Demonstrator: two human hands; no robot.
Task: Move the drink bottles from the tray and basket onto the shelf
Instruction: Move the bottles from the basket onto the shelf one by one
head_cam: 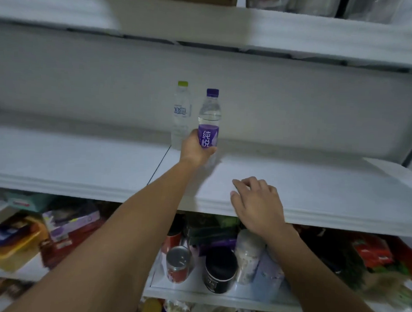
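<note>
- Nearest, on the lower shelf [217, 295], a red can [177, 265], a black jar [220, 269] and a pale patterned jar [248, 254] are seen standing close together; blurred packets are piled to either side.
- Above them, the front edge of the white shelf [81, 169] is touched by the right hand [257, 205]. Its fingers are loosely curled on the board and nothing is held in it.
- Further in, the purple-capped bottle [210, 118] is gripped by the left hand [195, 150], with the fingers and thumb wrapped around the lower part of the purple label. The bottle is held upright, its base at the shelf surface near the middle (whether it rests there or is just clear cannot be told).
- Just behind and to the left of it, a clear green-capped bottle [181, 112] is found standing upright on the same shelf, close to the held bottle and beside the seam in the board.
- Behind both bottles, the plain pale back panel [296, 108] is seen.
- Farthest, the upper shelf [300, 35] is seen running across the top, with blurred items on it.
</note>
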